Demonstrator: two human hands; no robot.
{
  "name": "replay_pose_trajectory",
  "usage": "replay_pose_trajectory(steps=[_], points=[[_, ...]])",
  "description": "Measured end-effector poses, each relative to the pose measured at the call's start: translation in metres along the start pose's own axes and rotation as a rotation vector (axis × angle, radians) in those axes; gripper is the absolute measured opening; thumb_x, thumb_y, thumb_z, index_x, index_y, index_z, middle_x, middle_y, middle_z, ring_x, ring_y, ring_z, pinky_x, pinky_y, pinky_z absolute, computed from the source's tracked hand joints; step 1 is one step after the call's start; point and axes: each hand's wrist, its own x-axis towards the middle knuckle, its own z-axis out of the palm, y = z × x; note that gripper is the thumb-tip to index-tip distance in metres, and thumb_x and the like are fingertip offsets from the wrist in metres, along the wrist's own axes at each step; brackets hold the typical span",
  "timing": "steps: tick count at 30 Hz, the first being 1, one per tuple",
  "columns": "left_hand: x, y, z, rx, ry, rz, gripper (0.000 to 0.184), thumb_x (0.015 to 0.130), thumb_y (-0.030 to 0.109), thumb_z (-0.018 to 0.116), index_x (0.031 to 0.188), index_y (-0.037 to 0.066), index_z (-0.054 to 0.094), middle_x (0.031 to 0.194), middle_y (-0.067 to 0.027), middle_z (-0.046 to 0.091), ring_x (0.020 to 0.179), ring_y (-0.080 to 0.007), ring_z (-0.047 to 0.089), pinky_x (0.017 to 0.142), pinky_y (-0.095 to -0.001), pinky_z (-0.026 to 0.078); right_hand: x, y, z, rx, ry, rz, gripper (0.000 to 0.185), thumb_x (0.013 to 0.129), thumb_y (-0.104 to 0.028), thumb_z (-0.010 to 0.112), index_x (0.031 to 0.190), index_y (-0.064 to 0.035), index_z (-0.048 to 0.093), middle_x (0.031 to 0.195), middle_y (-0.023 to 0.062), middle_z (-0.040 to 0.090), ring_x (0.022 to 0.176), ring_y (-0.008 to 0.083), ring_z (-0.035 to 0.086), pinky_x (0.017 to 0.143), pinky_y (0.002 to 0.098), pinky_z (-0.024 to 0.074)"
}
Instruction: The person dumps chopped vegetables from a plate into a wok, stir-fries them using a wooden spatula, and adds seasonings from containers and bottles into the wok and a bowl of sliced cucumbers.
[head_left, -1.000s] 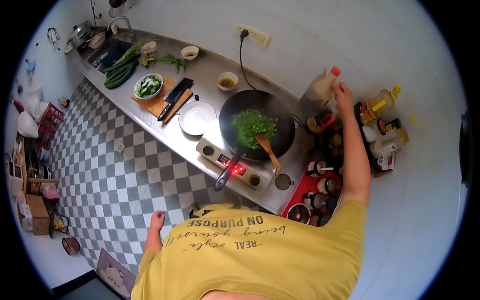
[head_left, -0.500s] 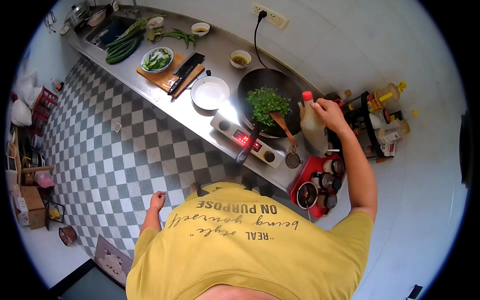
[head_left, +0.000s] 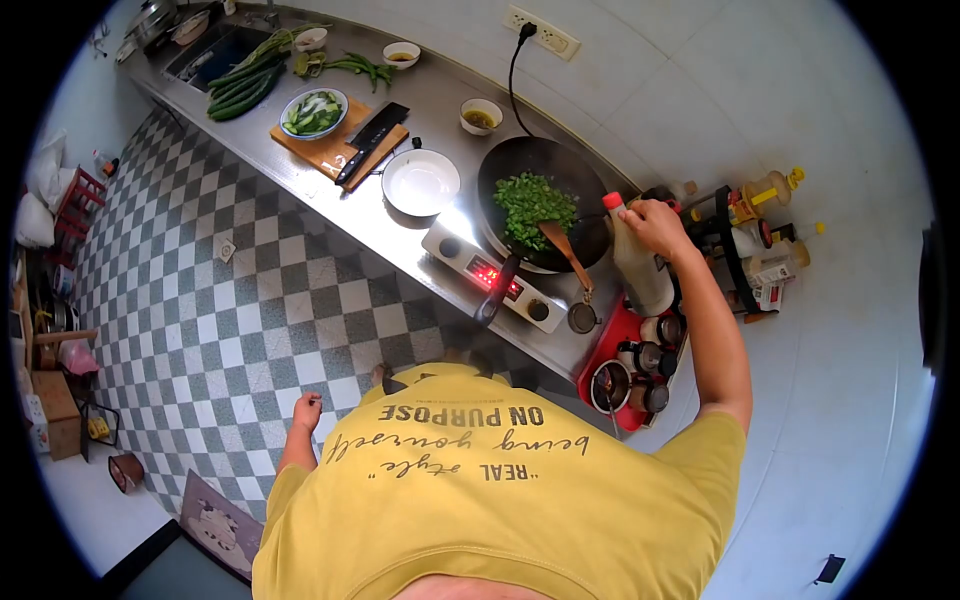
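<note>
Red caps the tall, cloudy bottle (head_left: 645,280) that the right hand (head_left: 655,228) grips near its neck, fingers closed round it; the bottle tilts just right of the wok (head_left: 588,180), its cap by the wok's right edge. The left hand (head_left: 307,410) hangs well apart from the wok, to its near left, fingers loosely curled; how far they part, or whether they hold anything, I cannot tell. Inside the wok lie chopped greens (head_left: 530,208), and a wooden spatula (head_left: 567,258) leans across its near rim. Below it sits an induction cooker (head_left: 462,262) with red lit figures. Near the wok's right side, a red tray (head_left: 603,345) holds jars (head_left: 655,362); farther right stands a seasoning rack (head_left: 733,245). Left of the wok are a white-lined pan (head_left: 421,182), then a cleaver (head_left: 376,130) on a cutting board (head_left: 322,155) beside a bowl of sliced cucumber (head_left: 314,114). Farthest left of the wok lie whole cucumbers (head_left: 243,92)
</note>
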Motion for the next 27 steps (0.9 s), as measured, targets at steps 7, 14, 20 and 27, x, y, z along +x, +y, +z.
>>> replay_pose_trajectory(steps=[7, 14, 20, 27], points=[[0.006, -0.006, 0.005, 0.021, -0.003, -0.009, 0.026, 0.076, 0.006, 0.052, 0.100, 0.003, 0.061, 0.072, -0.0110, 0.062, 0.063, -0.0181, 0.058, 0.060, -0.0304, 0.048, 0.008, -0.019, -0.018, -0.044, 0.011, -0.014, 0.039, 0.082, -0.037, 0.052, 0.074, -0.0001, 0.060, 0.073, 0.0206, 0.059, 0.076, 0.0381, 0.056, 0.068, 0.0451, 0.0429], [-0.005, 0.000, 0.012, -0.058, 0.001, -0.038, 0.023, 0.077, 0.004, 0.051, 0.099, 0.004, 0.060, 0.071, -0.0097, 0.061, 0.063, -0.0168, 0.057, 0.059, -0.0305, 0.047, 0.020, -0.021, -0.032, 0.031, 0.050, 0.015, 0.037, 0.081, -0.036, 0.053, 0.076, 0.0010, 0.059, 0.071, 0.0210, 0.058, 0.074, 0.0380, 0.056, 0.067, 0.0428, 0.0428], [-0.012, -0.016, 0.018, -0.044, 0.007, -0.026, 0.023, 0.078, 0.005, 0.051, 0.099, 0.004, 0.059, 0.073, -0.0105, 0.061, 0.063, -0.0170, 0.058, 0.060, -0.0309, 0.048, 0.020, -0.012, -0.038, 0.036, 0.092, -0.017, 0.038, 0.081, -0.035, 0.054, 0.077, 0.0026, 0.059, 0.069, 0.0218, 0.057, 0.069, 0.0375, 0.054, 0.063, 0.0419, 0.0418], [-0.023, -0.011, 0.018, -0.036, 0.025, -0.058, 0.023, 0.077, 0.006, 0.052, 0.098, 0.004, 0.060, 0.073, -0.0110, 0.061, 0.062, -0.0175, 0.058, 0.061, -0.0309, 0.048, 0.021, -0.014, -0.034, -0.025, 0.043, -0.058, 0.038, 0.079, -0.035, 0.054, 0.076, 0.0016, 0.061, 0.071, 0.0218, 0.058, 0.072, 0.0381, 0.056, 0.065, 0.0436, 0.0430]])
